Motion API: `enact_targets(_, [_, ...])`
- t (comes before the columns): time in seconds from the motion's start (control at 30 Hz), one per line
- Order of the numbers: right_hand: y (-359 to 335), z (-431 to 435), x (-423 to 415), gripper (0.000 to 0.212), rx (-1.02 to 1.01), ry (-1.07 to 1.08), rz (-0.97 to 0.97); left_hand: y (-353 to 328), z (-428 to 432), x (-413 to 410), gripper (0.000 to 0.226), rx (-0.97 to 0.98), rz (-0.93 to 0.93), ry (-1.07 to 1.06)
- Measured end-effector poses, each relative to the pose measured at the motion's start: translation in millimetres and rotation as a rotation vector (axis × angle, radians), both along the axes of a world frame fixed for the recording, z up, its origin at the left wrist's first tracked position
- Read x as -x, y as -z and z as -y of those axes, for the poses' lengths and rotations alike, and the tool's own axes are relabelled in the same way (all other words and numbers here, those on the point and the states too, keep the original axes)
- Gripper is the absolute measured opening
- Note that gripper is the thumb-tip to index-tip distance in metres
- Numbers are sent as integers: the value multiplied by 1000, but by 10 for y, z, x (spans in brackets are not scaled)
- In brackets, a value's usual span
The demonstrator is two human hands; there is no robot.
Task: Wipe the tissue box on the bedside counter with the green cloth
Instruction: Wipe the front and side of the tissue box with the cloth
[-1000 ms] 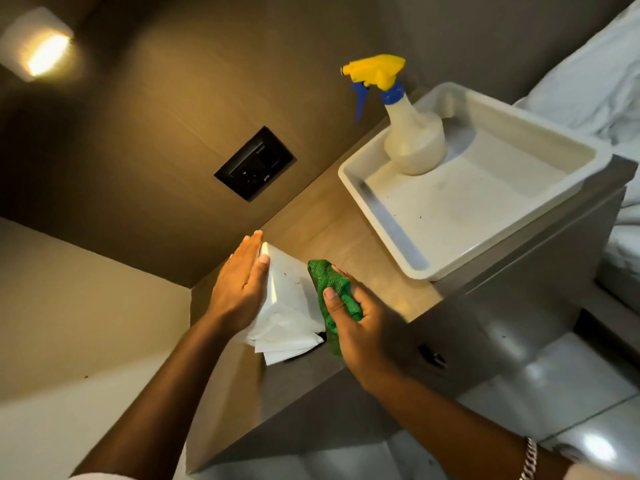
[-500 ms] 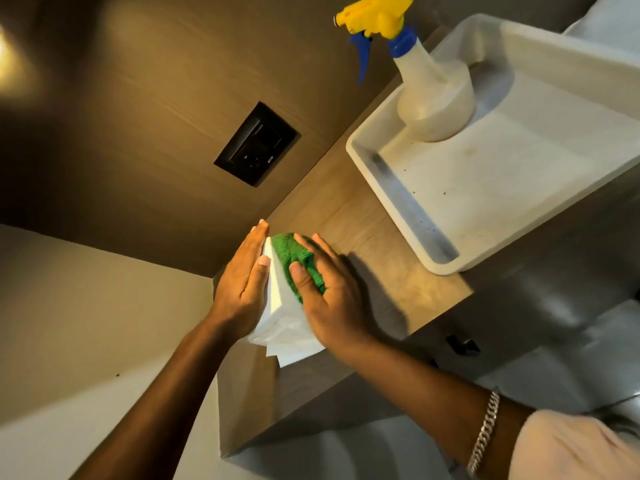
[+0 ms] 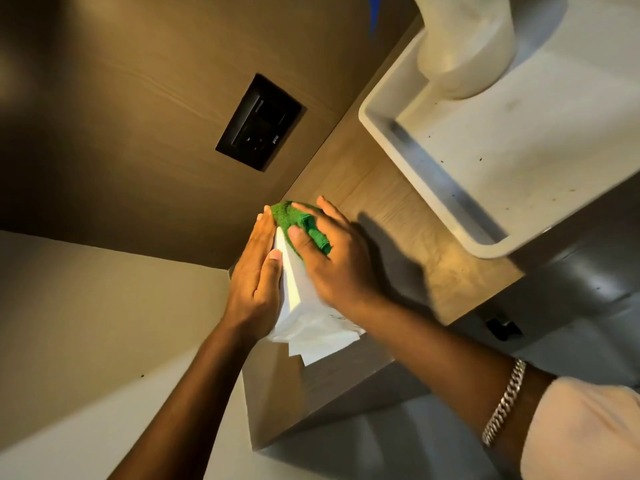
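Here the white tissue box (image 3: 294, 282) stands on the wooden counter (image 3: 391, 216), at its far left end near the wall. The left hand (image 3: 254, 282) lies flat and open against the box's left side, fingers straight and together, thumb along the box edge; it grips nothing and only braces the box. The right hand (image 3: 332, 258) is spread over the box's upper face, pressing the green cloth (image 3: 298, 221) down on it; the cloth is bunched under the fingers, with the thumb on its near edge and part of it showing past the fingertips at the far end of the box. A tissue (image 3: 322, 344) hangs out of the box's near end, over the counter's front edge. A silver bracelet (image 3: 504, 403) sits on the right wrist. To the right, apart from the box, a white tray (image 3: 388, 140) rests on the counter with a spray bottle (image 3: 464, 50) standing in its far corner; only the bottle's lower body is in view. A black socket panel (image 3: 259, 123) is set in the wall above the counter.
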State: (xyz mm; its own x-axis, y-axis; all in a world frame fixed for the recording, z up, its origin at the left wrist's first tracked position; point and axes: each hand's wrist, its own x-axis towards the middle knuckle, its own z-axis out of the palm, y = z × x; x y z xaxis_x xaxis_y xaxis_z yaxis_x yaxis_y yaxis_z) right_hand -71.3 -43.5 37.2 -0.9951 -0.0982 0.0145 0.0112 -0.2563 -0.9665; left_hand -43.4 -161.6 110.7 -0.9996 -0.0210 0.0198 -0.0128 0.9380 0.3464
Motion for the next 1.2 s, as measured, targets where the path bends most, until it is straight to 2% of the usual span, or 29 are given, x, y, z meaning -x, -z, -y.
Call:
enact_targets(0.1, [165,-93,-45,36,-115,8,17,10,14,0,53,26,-11,10])
enact_targets(0.2, [292,-244,-255,37,-332,9,-33,28,23,7,54,18,-12,5])
enact_targets(0.37, [221,-487,-728,34,-246,18,-4,31,6,5,57,30,-20,20])
enact_targets(0.43, [192,-625,-898,34,-208,-61,33,25,9,-7,60,41,-21,3])
enact_targets(0.5, [146,-806,-1004,26,-99,-177,115,12,13,-17,63,46,-16,-11])
enact_targets(0.57, [70,-980,-1095,18,149,-260,258,-1,-2,-43,64,3,-11,-8])
enact_targets(0.63, [-19,-1056,-1148,27,413,-320,384,-58,14,-70,64,-122,-20,-11])
enact_targets(0.7, [-124,-1031,-1134,36,693,-395,398,-133,70,-47,61,-273,-78,-55])
enact_targets(0.8, [-260,-819,-989,54,980,-463,385,-200,282,-7,40,-471,-197,-163])
enact_targets(0.9, [-310,-556,-825,52,1037,-459,383,-99,463,-7,35,-596,-215,-223])
enact_targets(1.03, [-191,-328,-735,42,1033,-383,378,60,557,-109,45,-737,-217,-273])
enact_targets(1.2, [-144,-351,-448,45,956,-393,323,128,605,-262,64,-835,-288,-441])
